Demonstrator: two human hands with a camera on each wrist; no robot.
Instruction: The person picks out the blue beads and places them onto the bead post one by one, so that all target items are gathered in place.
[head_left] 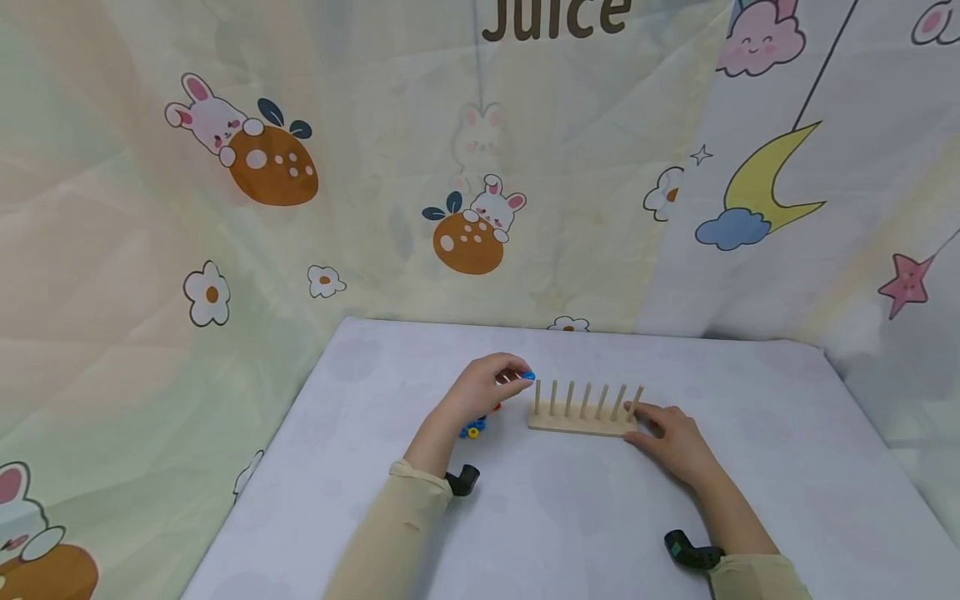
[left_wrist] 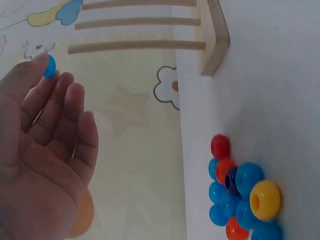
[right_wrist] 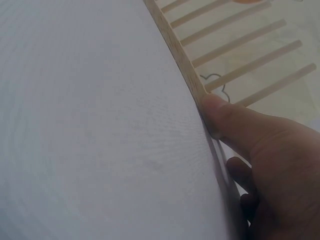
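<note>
Between the thumb and fingers of my left hand (head_left: 486, 385) is a small blue bead (head_left: 529, 376), pinched near the top of the leftmost peg of a wooden peg rack (head_left: 577, 422). In the left wrist view the blue bead (left_wrist: 50, 66) stands apart from the peg tips. My right hand (head_left: 675, 442) grips the right end of the rack's base, its thumb (right_wrist: 216, 106) on the near side. Several upright pegs rise in a row from the base, with no beads on them. Below the left hand lies a cluster of beads (left_wrist: 247, 180) in blue, red, orange, yellow and dark purple.
A white table (head_left: 562, 517) carries the rack and beads. Behind it hangs a printed cloth (head_left: 375, 167) with rabbits, flowers and a moon. A black wrist camera (head_left: 463, 481) sits at the left cuff, and another black camera (head_left: 692, 552) at the right.
</note>
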